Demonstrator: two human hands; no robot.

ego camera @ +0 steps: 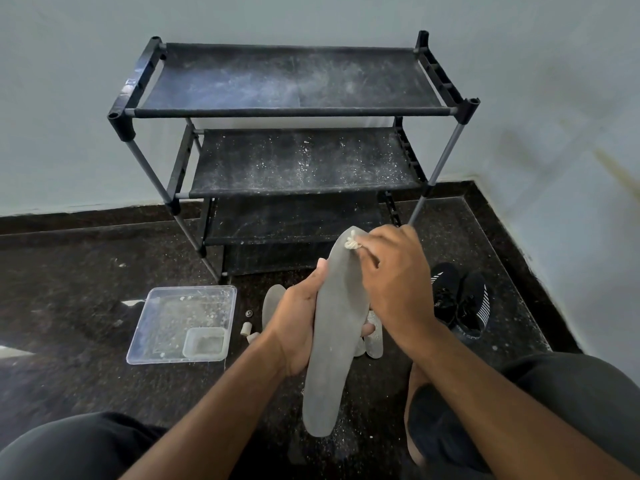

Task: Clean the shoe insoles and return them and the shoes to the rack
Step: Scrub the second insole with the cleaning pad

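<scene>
At frame centre our left hand (298,323) grips the grey insole (332,327) mid-length; our right hand (391,271) pinches a white wad (351,243) onto its toe. It looks light and floppy, so we support its middle.

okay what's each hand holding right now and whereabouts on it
Left hand grips the grey insole around its middle, edge-on. Right hand pinches a small white wad against the insole's upper end.
</scene>
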